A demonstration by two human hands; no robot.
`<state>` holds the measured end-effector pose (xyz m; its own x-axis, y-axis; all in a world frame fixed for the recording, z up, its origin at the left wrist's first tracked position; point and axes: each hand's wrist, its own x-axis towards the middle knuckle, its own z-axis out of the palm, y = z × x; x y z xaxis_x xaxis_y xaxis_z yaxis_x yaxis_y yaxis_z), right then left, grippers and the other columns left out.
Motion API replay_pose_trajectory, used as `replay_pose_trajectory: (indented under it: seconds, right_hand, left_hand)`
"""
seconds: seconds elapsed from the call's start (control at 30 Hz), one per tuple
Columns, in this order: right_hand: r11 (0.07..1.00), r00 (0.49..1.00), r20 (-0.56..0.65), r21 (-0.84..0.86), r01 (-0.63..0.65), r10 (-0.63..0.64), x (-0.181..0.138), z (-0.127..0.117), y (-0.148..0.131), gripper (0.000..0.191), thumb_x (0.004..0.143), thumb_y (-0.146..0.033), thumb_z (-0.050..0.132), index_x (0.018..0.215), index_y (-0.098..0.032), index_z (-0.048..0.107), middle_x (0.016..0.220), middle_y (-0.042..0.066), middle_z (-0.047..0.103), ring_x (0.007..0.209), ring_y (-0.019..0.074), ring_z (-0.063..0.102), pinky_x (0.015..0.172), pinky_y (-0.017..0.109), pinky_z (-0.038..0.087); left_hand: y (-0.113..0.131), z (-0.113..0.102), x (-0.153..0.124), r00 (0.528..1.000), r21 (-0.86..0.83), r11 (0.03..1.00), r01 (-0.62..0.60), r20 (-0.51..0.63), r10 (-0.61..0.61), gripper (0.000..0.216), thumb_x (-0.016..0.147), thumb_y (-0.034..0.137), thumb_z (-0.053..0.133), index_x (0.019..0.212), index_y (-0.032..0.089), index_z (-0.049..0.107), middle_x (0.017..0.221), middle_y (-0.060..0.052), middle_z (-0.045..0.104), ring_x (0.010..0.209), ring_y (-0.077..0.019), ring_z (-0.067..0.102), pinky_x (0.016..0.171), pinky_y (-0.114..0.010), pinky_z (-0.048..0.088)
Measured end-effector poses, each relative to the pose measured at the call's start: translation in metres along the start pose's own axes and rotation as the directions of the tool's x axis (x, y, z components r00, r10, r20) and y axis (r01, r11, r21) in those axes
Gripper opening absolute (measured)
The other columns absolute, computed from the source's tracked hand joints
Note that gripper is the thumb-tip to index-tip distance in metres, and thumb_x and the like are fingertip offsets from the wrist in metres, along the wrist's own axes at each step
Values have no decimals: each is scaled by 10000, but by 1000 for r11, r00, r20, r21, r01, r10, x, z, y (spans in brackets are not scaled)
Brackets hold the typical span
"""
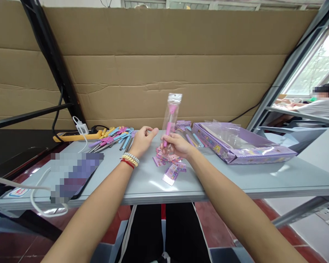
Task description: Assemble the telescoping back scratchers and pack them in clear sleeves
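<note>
My right hand (175, 144) is closed round the lower end of a clear plastic bag, which it holds upright. Inside the bag is a pink back scratcher (169, 128) with a pink head, a thin metal rod and a pink handle. To its left, my left hand (144, 140) has its fingers loosely curled and the thumb stretched apart, with nothing visible in it. Small pink and purple printed cards (172, 173) lie under and in front of my right hand. Beside my left hand lies a pile of back scratchers (113, 138) in yellow, pink, blue and purple.
A shallow purple box (260, 155) with clear plastic bags (230, 133) stands on the right. Bagged sticks (193, 138) lie beside it. At left are a phone (76, 177), a white cable (35, 199) and a yellow object (76, 136). Cardboard (164, 69) closes off the back. Another person (322, 107) sits at far right.
</note>
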<state>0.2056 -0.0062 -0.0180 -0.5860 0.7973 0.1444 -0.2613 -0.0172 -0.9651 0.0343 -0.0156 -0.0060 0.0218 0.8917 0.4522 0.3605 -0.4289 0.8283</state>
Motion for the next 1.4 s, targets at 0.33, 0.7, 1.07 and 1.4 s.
replay_pose_trajectory:
  seconds: [0.33,0.7,1.07,1.4]
  right_hand:
    - [989,998,7,-135,-53,55,-2,8,3,397,616,-268,801,930,-159,584,761,28,706,562,157,664,507,272,553]
    - [840,976,-171,-542,22,-136,2,6,11,296,642,-320,746,795,-179,536,509,-28,613,353,96,487,345,207,359]
    - [769,983,-84,-635,73,-162,-3,4,0,292,610,-376,750,731,-140,625,600,-3,614,541,122,558,523,246,421]
    - [554,946,-134,-830,55,-294,-3,3,1,374,661,-489,690,579,-150,557,456,-53,424,458,71,351,470,229,251]
  left_hand:
    - [-8,4,5,977,-458,863,213,121,-176,332,660,436,709,675,155,533,606,8,553,551,-95,499,550,-242,405]
    - [-6,-2,5,944,-525,785,330,202,-262,276,634,286,783,706,131,566,606,-7,604,561,-120,583,568,-264,499]
    - [-4,-9,7,907,-475,783,402,326,-268,146,677,184,709,693,115,582,604,-30,621,527,-123,595,520,-253,508]
    - [-1,-7,4,907,-469,792,391,340,-248,172,717,243,714,707,116,598,615,-35,639,545,-132,614,520,-253,524]
